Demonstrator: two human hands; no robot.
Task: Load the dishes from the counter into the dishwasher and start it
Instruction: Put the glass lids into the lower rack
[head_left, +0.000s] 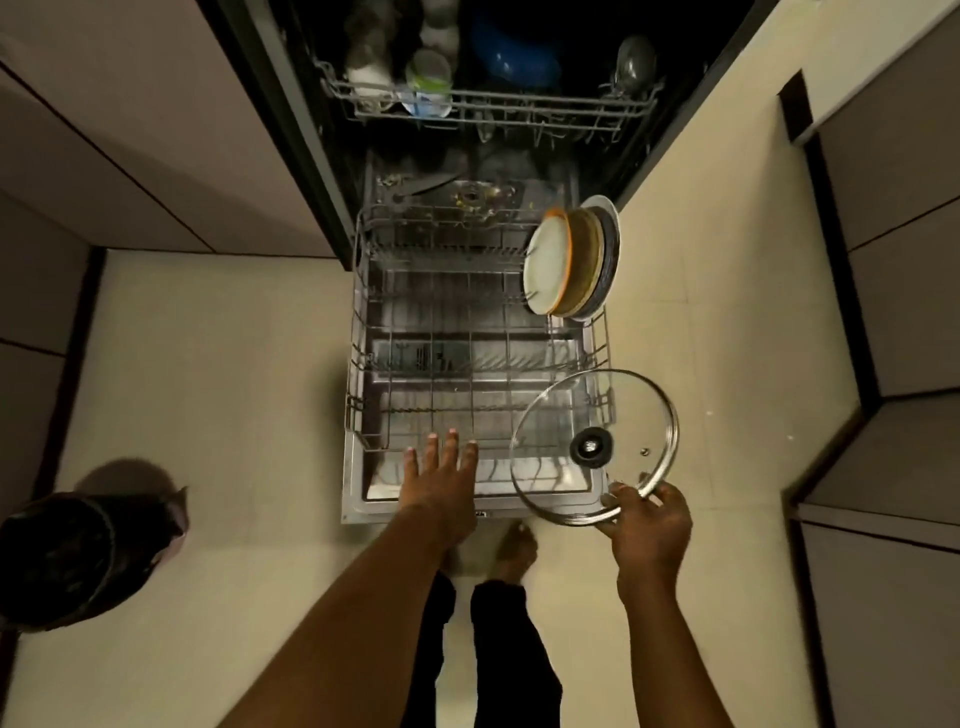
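The dishwasher stands open, its lower rack (363, 332) pulled out over the lowered door. Several plates (569, 262) stand on edge at the rack's far right. My right hand (649, 525) grips the metal rim of a round glass lid (595, 447) with a black knob, held over the rack's near right corner. My left hand (441, 475) reaches out with straight fingers above the rack's front edge and holds nothing. The upper rack (493, 106) farther back carries cups, a blue bowl and a glass.
A dark bin lined with a black bag (78, 556) stands on the floor at the left. Cabinet fronts flank the dishwasher on both sides. My legs and a bare foot (514, 545) are just in front of the door.
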